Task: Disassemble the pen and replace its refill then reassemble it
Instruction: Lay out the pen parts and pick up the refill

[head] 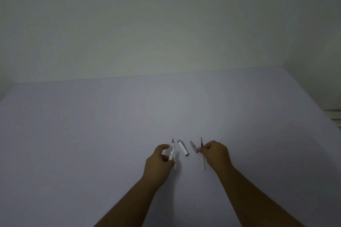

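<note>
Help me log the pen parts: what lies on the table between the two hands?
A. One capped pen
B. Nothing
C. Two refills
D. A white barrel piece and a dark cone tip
D: the white barrel piece and the dark cone tip lie apart on the table; each hand holds a refill.

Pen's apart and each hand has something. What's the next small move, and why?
Probably bring the refill pinched in the right hand over to the barrel piece held in the left hand and start its tip in. The white cap and grey tip cone lie loose between them, and another refill rests beside the left hand.
</note>
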`<state>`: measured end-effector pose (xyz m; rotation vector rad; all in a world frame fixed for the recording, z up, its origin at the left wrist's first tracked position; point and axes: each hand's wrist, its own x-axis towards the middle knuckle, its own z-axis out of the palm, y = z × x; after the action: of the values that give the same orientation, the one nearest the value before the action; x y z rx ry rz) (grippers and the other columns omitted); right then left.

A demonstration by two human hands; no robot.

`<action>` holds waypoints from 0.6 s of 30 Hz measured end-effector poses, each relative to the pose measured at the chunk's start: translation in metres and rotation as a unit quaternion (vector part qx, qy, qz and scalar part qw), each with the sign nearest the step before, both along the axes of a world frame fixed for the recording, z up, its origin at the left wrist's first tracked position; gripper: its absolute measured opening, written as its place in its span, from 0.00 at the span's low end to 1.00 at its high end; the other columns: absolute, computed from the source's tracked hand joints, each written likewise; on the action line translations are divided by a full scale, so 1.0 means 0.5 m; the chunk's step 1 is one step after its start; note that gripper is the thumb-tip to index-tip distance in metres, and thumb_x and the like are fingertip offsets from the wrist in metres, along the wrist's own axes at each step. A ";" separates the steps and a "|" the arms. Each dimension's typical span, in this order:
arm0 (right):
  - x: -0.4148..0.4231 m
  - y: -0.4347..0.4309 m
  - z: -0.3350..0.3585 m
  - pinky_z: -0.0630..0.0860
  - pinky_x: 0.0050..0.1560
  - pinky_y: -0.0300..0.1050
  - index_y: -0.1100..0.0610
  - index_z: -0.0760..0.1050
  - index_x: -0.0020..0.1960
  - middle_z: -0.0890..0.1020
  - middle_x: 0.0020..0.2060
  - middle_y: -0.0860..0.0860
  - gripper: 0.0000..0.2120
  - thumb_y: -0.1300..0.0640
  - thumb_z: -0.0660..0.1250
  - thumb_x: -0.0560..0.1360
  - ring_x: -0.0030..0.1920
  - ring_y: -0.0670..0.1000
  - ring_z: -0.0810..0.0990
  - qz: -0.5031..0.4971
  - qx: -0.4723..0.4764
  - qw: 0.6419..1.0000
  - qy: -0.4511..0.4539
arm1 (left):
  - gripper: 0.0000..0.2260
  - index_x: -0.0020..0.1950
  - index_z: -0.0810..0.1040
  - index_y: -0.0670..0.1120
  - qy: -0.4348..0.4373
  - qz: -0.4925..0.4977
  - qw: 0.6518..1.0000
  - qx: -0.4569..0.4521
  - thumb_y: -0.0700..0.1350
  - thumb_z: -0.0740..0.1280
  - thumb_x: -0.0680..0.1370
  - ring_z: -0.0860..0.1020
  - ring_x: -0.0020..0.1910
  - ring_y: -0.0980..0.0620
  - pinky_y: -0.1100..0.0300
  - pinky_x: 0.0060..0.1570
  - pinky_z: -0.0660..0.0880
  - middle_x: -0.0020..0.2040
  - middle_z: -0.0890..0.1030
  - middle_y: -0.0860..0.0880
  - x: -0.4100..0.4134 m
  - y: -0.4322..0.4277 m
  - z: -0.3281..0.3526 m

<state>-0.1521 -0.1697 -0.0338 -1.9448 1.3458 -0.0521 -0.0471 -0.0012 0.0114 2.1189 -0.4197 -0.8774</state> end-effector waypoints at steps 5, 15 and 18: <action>-0.001 0.006 -0.008 0.71 0.40 0.42 0.62 0.81 0.42 0.82 0.36 0.56 0.12 0.52 0.69 0.72 0.37 0.50 0.77 -0.011 -0.004 1.000 -0.012 | 0.20 0.63 0.72 0.53 0.006 0.020 1.000 -0.008 0.41 0.69 0.73 0.77 0.36 0.55 0.51 0.44 0.79 0.38 0.79 0.53 0.002 0.002 -0.001; 0.000 0.012 -0.003 0.70 0.40 0.41 0.61 0.78 0.39 0.78 0.32 0.53 0.12 0.52 0.68 0.73 0.38 0.52 0.76 -0.018 0.000 1.000 -0.021 | 0.20 0.64 0.71 0.52 0.006 0.033 0.999 -0.012 0.42 0.70 0.73 0.78 0.40 0.51 0.51 0.45 0.79 0.40 0.79 0.53 0.004 0.008 0.001; 0.006 0.024 0.015 0.73 0.40 0.44 0.59 0.75 0.39 0.77 0.32 0.53 0.11 0.51 0.67 0.74 0.38 0.53 0.76 -0.016 -0.019 0.999 -0.034 | 0.19 0.62 0.72 0.52 -0.001 0.044 0.999 -0.011 0.44 0.70 0.73 0.78 0.39 0.52 0.53 0.42 0.79 0.41 0.80 0.53 0.010 0.014 0.002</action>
<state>-0.1492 -0.1579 -0.0261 -1.9350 1.3399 -0.1600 -0.0420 0.0060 0.0124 2.1009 -0.3334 -0.8170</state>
